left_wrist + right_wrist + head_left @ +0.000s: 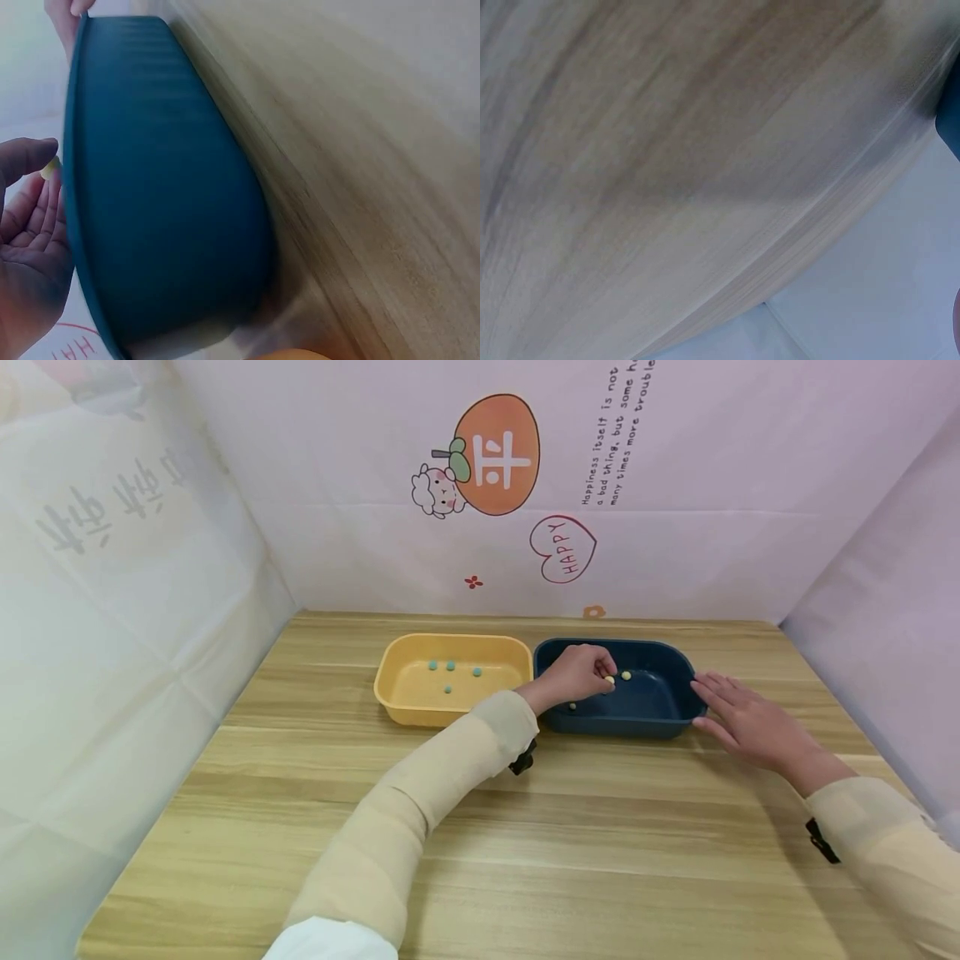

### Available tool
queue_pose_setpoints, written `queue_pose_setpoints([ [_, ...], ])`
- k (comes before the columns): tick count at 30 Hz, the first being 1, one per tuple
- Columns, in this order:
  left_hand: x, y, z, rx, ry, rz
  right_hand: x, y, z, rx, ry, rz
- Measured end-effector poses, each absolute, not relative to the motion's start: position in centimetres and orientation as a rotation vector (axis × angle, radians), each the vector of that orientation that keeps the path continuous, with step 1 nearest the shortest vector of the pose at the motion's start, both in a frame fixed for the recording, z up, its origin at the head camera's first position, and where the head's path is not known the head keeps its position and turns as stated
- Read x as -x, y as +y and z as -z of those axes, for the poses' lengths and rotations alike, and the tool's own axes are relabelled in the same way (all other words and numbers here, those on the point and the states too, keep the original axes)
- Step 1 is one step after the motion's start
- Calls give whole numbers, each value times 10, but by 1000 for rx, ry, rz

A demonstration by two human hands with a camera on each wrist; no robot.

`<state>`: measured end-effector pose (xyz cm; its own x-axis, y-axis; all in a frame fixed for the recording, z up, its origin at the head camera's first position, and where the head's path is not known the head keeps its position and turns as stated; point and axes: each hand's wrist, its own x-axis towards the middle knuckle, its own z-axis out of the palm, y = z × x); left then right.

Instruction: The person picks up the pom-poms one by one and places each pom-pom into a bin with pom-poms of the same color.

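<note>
My left hand (573, 675) is over the dark blue tray (600, 724) and pinches a small yellow ball (51, 168) between thumb and fingertips. Another yellow ball (626, 676) lies on that tray's floor, and one more small ball (572, 706) sits by its near wall, close to the left wrist. My right hand (753, 727) rests its straight fingers against the tray's right rim, holding nothing. In the right wrist view only a sliver of that hand shows at the edge.
A yellow tray (420, 717) stands against the blue tray's left side, with several small teal balls (451, 666) spread on its floor. Both trays are on a wooden table (585, 852). Printed white cloth (360, 543) hangs behind and at both sides.
</note>
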<state>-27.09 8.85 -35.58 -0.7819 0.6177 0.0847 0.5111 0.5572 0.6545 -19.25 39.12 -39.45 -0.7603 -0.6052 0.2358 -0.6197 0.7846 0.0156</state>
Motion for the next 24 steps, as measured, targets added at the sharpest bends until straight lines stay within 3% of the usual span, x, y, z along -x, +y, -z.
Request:
queue_pose_setpoints([
  [24,292,93,377,-858,2709,-963,191,389,392,-947,-2772,-99],
])
